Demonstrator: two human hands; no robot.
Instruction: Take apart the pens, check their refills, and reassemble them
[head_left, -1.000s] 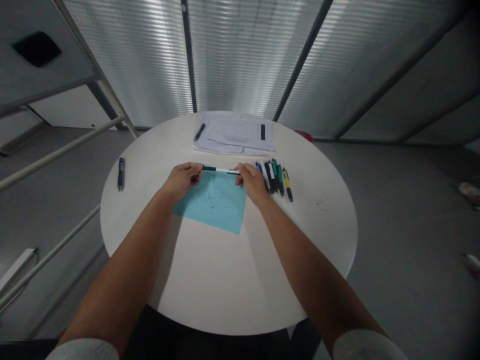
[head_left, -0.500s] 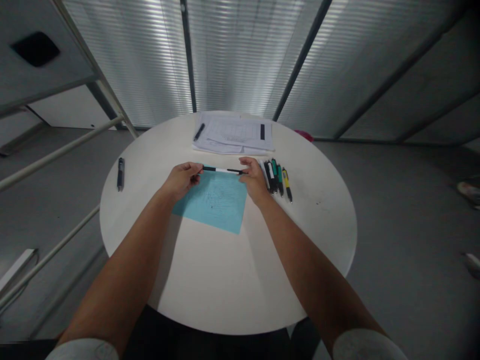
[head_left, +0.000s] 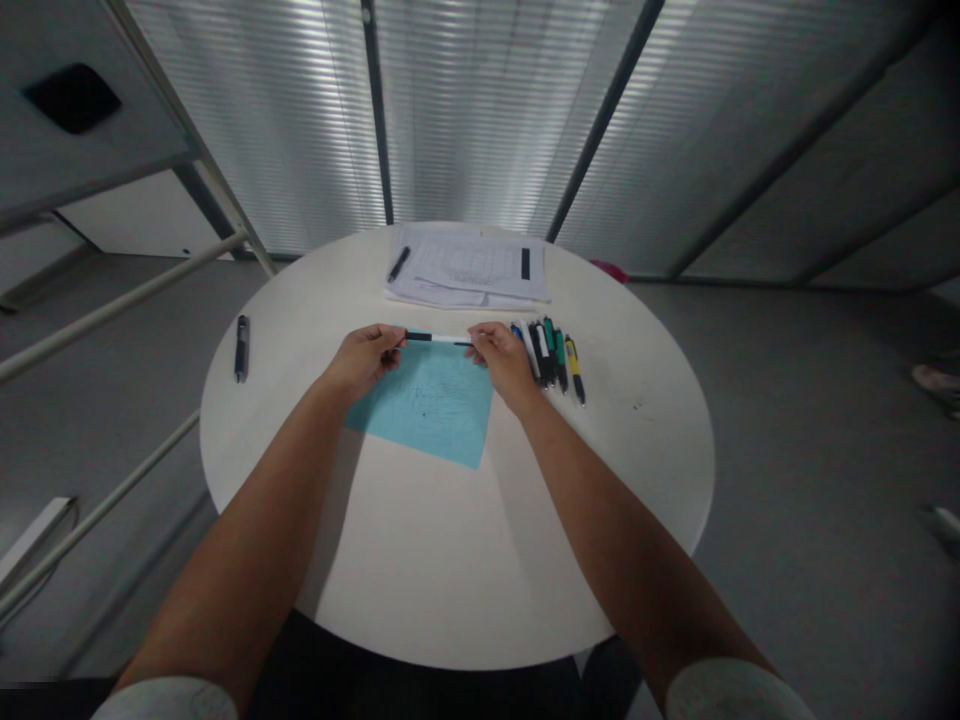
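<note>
A black-and-white pen (head_left: 444, 339) is held level between both hands, just above the top edge of a blue sheet of paper (head_left: 431, 405) with dark scribbles on it. My left hand (head_left: 366, 358) pinches the pen's black end. Closed around the other end is my right hand (head_left: 502, 358), its thumb and fingers hiding that tip. Right beside my right hand lies a row of several pens (head_left: 551, 352) with white, black, green, blue and yellow parts.
The round white table (head_left: 420, 580) carries a stack of printed sheets (head_left: 472, 268) at its far side, with a black pen (head_left: 399, 263) on top. Another dark pen (head_left: 241, 349) lies near the left edge. A white metal frame (head_left: 150, 275) stands at the left.
My right hand has shifted slightly left and closed its fingers on the pen's right end. The left hand keeps its grip in the same spot.
</note>
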